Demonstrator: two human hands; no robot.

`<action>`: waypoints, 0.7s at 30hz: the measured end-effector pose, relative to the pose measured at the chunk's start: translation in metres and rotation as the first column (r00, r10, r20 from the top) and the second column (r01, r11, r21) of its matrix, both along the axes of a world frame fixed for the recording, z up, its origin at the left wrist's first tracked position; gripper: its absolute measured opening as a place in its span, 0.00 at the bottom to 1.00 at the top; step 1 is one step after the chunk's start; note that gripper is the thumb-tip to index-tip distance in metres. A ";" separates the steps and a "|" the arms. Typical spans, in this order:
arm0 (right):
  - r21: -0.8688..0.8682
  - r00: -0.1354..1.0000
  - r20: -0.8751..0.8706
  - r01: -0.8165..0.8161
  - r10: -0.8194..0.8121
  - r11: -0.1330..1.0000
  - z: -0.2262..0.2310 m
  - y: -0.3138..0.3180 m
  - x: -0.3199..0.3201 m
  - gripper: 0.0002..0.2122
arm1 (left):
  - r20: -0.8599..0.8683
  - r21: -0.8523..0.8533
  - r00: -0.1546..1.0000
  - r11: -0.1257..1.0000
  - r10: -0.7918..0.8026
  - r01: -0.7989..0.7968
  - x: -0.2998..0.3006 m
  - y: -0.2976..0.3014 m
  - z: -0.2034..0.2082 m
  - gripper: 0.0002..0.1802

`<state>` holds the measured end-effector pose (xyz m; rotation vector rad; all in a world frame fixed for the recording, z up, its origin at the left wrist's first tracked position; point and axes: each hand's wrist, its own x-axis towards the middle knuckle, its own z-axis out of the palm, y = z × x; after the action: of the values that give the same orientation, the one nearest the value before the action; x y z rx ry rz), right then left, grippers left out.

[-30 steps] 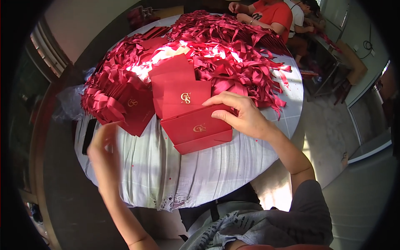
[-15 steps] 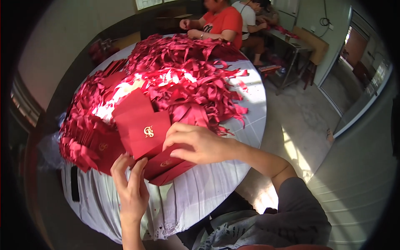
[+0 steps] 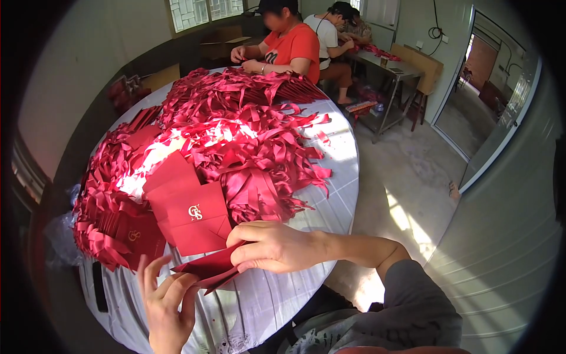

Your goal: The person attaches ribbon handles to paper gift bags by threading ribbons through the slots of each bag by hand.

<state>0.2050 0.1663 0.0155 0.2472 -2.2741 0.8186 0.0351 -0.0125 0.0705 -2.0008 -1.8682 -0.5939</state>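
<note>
A red paper bag (image 3: 211, 265) is tilted up in front of me above the near part of the round table, its sides parted along the top edge. At its right end, my right hand (image 3: 276, 246) pinches the paper between thumb and fingers. My left hand (image 3: 170, 301) grips the left corner with thumb and bent fingers, its index finger lifted and slightly blurred. Just beyond lies a flat red bag (image 3: 194, 227) with a gold emblem, on top of other red sheets. Another emblem-marked bag (image 3: 140, 235) lies to the left, beside a ribboned stack.
Heaps of red ribbon (image 3: 259, 153) and stacked bags cover much of the white-covered table (image 3: 339, 203). A black strip (image 3: 100, 286) lies at its left edge. Across it sits a person in red (image 3: 295, 56); others work at a side table (image 3: 389, 68). A glass door (image 3: 495, 100) stands right.
Both hands have drawn the paper bag nearer to me and away from the flat bag. It is now tilted up, with its sides apart. The whole view has shifted slightly.
</note>
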 end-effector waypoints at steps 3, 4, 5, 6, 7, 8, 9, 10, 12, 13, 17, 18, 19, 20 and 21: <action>-0.038 0.999 0.029 -0.033 0.034 0.999 -0.002 0.008 0.003 0.06 | 0.251 -0.034 0.955 0.985 -0.158 0.172 -0.010 0.009 -0.009 0.10; -0.073 0.996 0.057 -0.060 0.064 0.996 -0.003 0.013 0.004 0.06 | 0.257 -0.035 0.953 0.984 -0.162 0.177 -0.013 0.011 -0.013 0.10; -0.194 0.987 0.087 -0.115 0.134 0.974 -0.002 0.020 0.004 0.06 | 0.312 -0.030 0.936 0.983 -0.163 0.181 -0.014 0.011 -0.015 0.10; -0.310 0.980 0.086 -0.146 0.181 0.939 0.012 0.025 0.006 0.06 | 0.363 -0.027 0.919 0.984 -0.152 0.174 -0.016 0.007 -0.016 0.10; -0.323 0.993 -0.048 -0.121 0.111 0.939 0.009 0.037 0.000 0.07 | 0.378 0.011 0.915 0.989 -0.139 0.146 -0.018 0.006 -0.016 0.10; -0.272 0.993 -0.116 0.004 -0.037 0.962 0.010 0.051 -0.005 0.07 | 0.393 0.046 0.911 0.992 -0.127 0.118 -0.019 0.004 -0.017 0.10; -0.469 0.989 -0.083 0.069 -0.121 0.880 0.012 0.059 -0.014 0.07 | 0.461 0.068 0.886 0.998 -0.045 0.016 -0.021 -0.001 -0.021 0.08; -0.343 0.966 -0.033 0.229 -0.255 0.911 0.015 0.076 -0.018 0.07 | 0.480 0.130 0.877 0.991 -0.032 -0.035 -0.021 -0.001 -0.024 0.08; -0.065 0.907 0.042 0.422 -0.420 0.904 0.005 0.107 -0.035 0.08 | 0.527 0.201 0.850 0.972 0.000 -0.124 -0.016 0.003 -0.031 0.08; 0.067 0.860 0.101 0.496 -0.501 0.866 -0.001 0.117 -0.044 0.09 | 0.503 0.182 0.864 0.979 -0.010 -0.095 -0.015 0.007 -0.032 0.08; 0.411 0.775 0.053 0.558 -0.630 0.721 -0.030 0.136 -0.070 0.10 | 0.474 0.225 0.879 0.972 -0.054 -0.061 -0.018 0.018 -0.053 0.10; 0.388 0.776 0.071 0.557 -0.627 0.734 -0.030 0.141 -0.071 0.08 | 0.495 0.247 0.867 0.966 -0.057 -0.078 -0.018 0.019 -0.055 0.10; 0.365 0.776 0.089 0.558 -0.625 0.745 -0.029 0.146 -0.071 0.07 | 0.510 0.242 0.857 0.968 -0.067 -0.068 -0.019 0.019 -0.057 0.10; 0.277 0.806 0.015 0.565 -0.592 0.777 -0.019 0.142 -0.071 0.06 | 0.515 0.238 0.855 0.968 -0.059 -0.077 -0.021 0.019 -0.058 0.10; 0.246 0.808 -0.005 0.573 -0.590 0.782 -0.005 0.137 -0.066 0.06 | 0.517 0.246 0.854 0.965 -0.055 -0.087 -0.022 0.019 -0.059 0.09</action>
<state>0.1387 0.3037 0.0106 -0.3832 -2.3125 0.2287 0.0132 0.0064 0.0114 -1.7580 -1.9491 -1.4196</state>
